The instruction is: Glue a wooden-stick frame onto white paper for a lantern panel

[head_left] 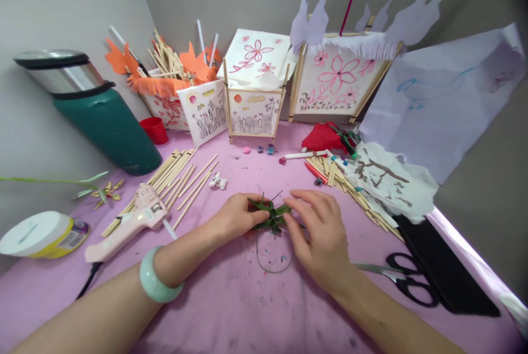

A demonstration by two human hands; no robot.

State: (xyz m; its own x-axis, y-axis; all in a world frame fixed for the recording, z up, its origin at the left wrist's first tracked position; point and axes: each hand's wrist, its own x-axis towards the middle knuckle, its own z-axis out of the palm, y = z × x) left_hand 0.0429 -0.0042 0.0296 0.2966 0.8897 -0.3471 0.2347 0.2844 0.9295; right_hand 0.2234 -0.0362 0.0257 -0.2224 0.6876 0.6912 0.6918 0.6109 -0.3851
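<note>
A small bunch of green leaves on a thin dark wire lies at the middle of the pink table. My left hand is closed, pinching the leaves from the left; a pale green bangle sits on that wrist. My right hand meets the leaves from the right, thumb and fingertips pinched on them, other fingers stretched out. The wire loops down toward me between both hands.
A pink glue gun and wooden sticks lie left. Scissors lie right, near more sticks and markers. Paper lanterns stand at the back. A green bin, red cup and tape roll stand left.
</note>
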